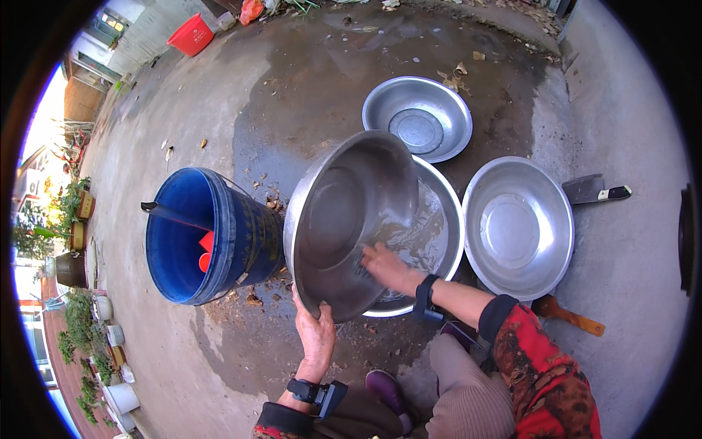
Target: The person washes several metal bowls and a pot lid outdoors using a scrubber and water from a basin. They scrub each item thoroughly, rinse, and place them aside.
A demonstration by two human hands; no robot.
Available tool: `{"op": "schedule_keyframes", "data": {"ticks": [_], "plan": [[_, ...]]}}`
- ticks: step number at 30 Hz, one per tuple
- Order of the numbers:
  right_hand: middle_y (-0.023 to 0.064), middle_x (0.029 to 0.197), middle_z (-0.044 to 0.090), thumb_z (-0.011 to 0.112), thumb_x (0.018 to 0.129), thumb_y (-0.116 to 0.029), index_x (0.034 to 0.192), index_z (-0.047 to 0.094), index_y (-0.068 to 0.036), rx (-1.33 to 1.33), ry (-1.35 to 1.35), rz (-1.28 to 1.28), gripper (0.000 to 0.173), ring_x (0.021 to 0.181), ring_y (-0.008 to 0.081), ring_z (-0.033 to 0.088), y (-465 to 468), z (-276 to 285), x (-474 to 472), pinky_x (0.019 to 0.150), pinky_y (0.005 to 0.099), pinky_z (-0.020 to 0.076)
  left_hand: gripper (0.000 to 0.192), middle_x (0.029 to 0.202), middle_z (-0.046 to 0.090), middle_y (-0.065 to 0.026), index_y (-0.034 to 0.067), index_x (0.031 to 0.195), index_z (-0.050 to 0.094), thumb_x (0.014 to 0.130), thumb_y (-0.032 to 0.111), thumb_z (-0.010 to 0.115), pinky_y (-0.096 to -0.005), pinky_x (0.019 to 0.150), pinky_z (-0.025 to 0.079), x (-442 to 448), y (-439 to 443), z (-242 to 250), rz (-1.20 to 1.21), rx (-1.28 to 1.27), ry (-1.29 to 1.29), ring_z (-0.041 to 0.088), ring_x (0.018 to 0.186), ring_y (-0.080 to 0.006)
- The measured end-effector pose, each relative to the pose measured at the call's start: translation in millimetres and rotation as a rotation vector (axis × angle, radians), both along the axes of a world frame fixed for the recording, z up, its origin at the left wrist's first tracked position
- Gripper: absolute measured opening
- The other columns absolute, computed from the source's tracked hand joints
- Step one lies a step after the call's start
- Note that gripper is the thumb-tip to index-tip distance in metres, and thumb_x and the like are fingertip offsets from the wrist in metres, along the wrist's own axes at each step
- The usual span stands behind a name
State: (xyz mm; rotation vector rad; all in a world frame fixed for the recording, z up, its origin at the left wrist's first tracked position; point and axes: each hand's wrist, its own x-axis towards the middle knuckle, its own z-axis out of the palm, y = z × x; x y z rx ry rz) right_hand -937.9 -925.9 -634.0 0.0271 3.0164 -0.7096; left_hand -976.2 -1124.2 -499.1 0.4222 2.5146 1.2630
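Observation:
A metal basin (334,208) is tilted up on its side over another metal basin (460,241) that holds water. My left hand (315,329) grips the near rim of the tilted basin, thumb on the inside. Inside that basin, near its lower wall, is my right hand (386,268), blurred, fingers spread a little; nothing can be made out in it. Thin water or a wet sheen shows on the wall by its fingers. Just left of the tilted basin stands a blue plastic bucket (252,241) with a dark handle and red things inside.
Two more metal basins stand beyond (378,110) and to the right (567,241). A cleaver (584,190) and a wooden-handled tool (573,319) lie at the far right. A red plastic tub (192,35) is at the back left. Potted plants line the left side; the concrete is wet, with dry leaves.

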Motion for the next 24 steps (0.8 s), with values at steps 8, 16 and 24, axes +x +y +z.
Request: {"op": "schedule_keyframes", "data": {"ticks": [8, 16, 24], "plan": [[0.0123, 0.102, 0.057, 0.062, 0.075, -0.004, 0.091, 0.067, -0.003, -0.224, 0.083, 0.124, 0.017, 0.097, 0.0337, 0.055, 6.9, -7.5, 4.7, 0.078, 0.0385, 0.0532, 0.071, 0.123, 0.06, -0.0285, -0.001, 0.152, 0.02, 0.09, -0.001, 0.054, -0.0399, 0.095, 0.047, 4.8, 5.6, 2.4, -0.067, -0.057, 0.056, 0.062, 0.111, -0.0374], [0.0161, 0.109, 0.055, 0.063, 0.076, 0.0, 0.105, 0.062, -0.002, 0.08, -0.151, -0.208, 0.03, 0.102, 0.0386, 0.059, -11.0, 29.1, 32.4, 0.082, 0.0434, 0.0541, 0.072, 0.125, 0.058, -0.0285, 0.0, 0.153, 0.019, 0.09, -0.001, 0.055, -0.0406, 0.098, 0.045, 13.2, 6.1, 5.6, -0.056, -0.002, 0.036, 0.061, 0.113, -0.038], [0.0203, 0.114, 0.051, 0.062, 0.079, 0.0, 0.114, 0.057, -0.003, -0.798, -0.216, -0.013, 0.035, 0.109, 0.0414, 0.055, -29.8, 52.6, 38.2, 0.094, 0.0461, 0.047, 0.071, 0.132, 0.054, -0.0277, 0.002, 0.153, 0.02, 0.09, -0.002, 0.055, -0.0397, 0.1, 0.044, 10.1, -1.3, -13.5, 0.019, 0.022, 0.045, 0.058, 0.118, -0.037]]}}
